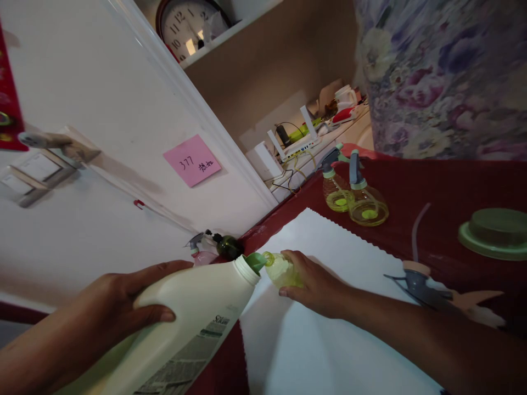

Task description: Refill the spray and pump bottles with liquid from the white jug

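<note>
My left hand (pixel 123 310) is wrapped round a large white jug (pixel 193 315) with a printed label, tipped so its green spout (pixel 256 262) meets the mouth of a small clear yellow-green bottle (pixel 282 270). My right hand (pixel 315 285) is closed round that small bottle and steadies it on a white sheet (pixel 321 340) over the red table. A detached grey spray head with a tube (pixel 420 277) lies to the right of my right forearm.
Two yellowish spray bottles (pixel 356 197) stand at the far edge of the red table (pixel 432 186). A green lid (pixel 494 233) rests at right. Dark and pink bottles (pixel 214 247) sit by the white door (pixel 102 164). A pink note (pixel 192 160) hangs there.
</note>
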Demonstrator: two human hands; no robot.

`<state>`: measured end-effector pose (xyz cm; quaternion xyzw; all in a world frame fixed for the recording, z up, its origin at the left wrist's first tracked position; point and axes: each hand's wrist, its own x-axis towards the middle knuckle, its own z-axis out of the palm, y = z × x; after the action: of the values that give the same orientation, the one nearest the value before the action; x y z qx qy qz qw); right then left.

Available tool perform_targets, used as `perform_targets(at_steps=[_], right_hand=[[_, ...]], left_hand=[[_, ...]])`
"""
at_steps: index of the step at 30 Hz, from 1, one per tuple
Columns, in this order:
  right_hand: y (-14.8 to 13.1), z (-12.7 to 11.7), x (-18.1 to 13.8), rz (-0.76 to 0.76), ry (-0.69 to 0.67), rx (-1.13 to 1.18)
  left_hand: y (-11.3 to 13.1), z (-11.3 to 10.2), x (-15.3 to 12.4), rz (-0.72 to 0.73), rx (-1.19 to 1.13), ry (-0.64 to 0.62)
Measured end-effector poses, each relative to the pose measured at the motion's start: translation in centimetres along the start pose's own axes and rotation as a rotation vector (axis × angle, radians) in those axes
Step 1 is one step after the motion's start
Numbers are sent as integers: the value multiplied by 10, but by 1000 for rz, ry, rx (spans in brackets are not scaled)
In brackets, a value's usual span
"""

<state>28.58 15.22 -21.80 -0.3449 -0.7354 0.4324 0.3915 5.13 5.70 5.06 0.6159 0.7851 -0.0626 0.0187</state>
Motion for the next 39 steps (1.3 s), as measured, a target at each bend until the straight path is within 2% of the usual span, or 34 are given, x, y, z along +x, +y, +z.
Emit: perform_targets(at_steps=[7, 14, 39], right_hand=[[-3, -2, 0, 9, -13, -10], [-2, -1, -1, 5, -11, -14], [-2, 1, 0, 5, -17, -30]], left_hand=[[-7, -5, 6, -24, -4, -124], [-4, -5, 2, -21, 18, -55], [-11, -4, 5, -27, 16, -119]])
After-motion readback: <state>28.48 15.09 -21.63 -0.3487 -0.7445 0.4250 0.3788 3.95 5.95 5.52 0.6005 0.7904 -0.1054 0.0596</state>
